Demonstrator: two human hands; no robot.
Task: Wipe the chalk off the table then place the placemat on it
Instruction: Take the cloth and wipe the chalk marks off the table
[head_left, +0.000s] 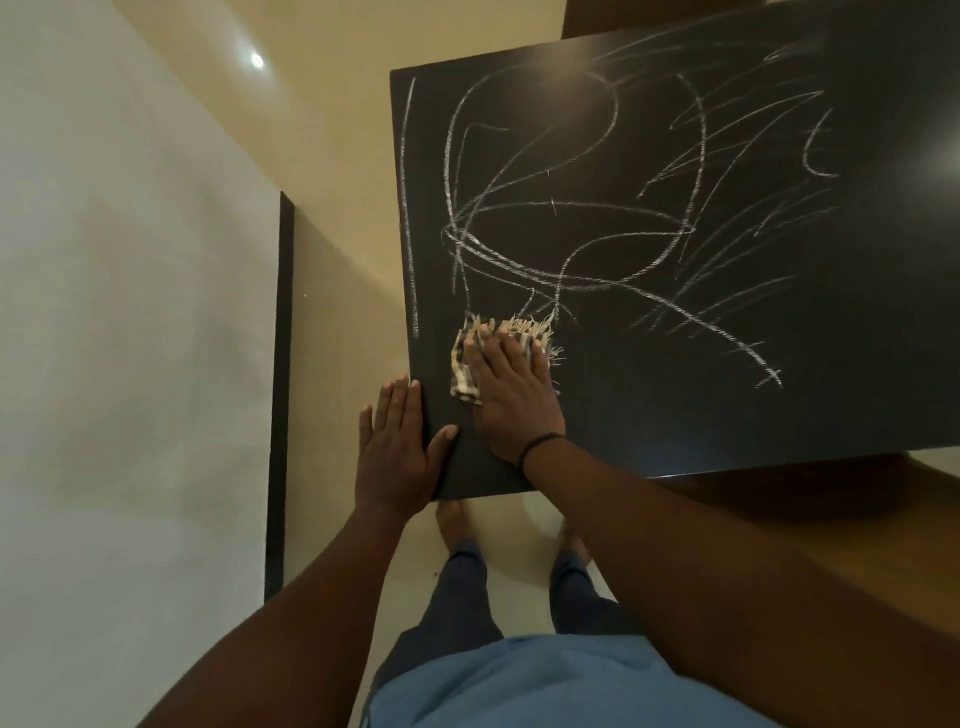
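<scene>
Head view: cloth, checked with a frayed fringe, lies near the 7 o'clock corner of the black surface. Right hand presses it flat, fingers straight, no curled grip. Chalk scribbles cover the surface from 9 to 3 o'clock. Left hand rests flat on the surface's left edge, fingers straight, holding nothing.
</scene>
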